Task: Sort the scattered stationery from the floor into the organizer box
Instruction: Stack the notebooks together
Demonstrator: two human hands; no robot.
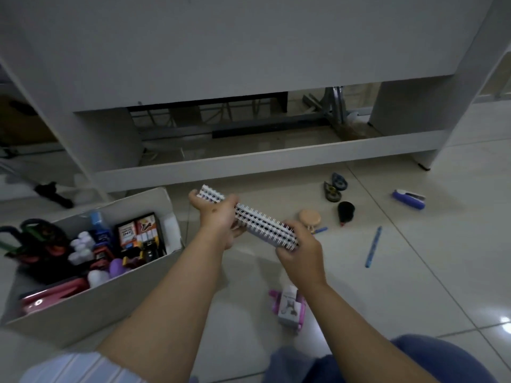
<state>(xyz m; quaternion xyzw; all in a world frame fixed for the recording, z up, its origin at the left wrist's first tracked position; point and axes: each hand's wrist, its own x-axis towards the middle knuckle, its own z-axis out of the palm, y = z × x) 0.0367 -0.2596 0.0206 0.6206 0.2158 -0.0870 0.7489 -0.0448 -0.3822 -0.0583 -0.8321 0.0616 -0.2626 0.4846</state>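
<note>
- Spiral-bound notebooks [257,221], stacked, are held above the floor [414,286] just right of the organizer box [91,302].
- Left hand [218,219] grips the far end; right hand [300,252] grips the near end.
- Nearby on the floor: blue pen [373,247], stapler [409,199], tape dispensers [335,186], pink packet [289,306].
- Long axis runs far-left to near-right, coils up.

Dim, flat indoor light with a grey cast; a bright glare spot shines on the floor [507,323] tiles at the near right edge. Soft shadows lie under the desk [221,51]. Straight edges bow outward, and near corners blur
</note>
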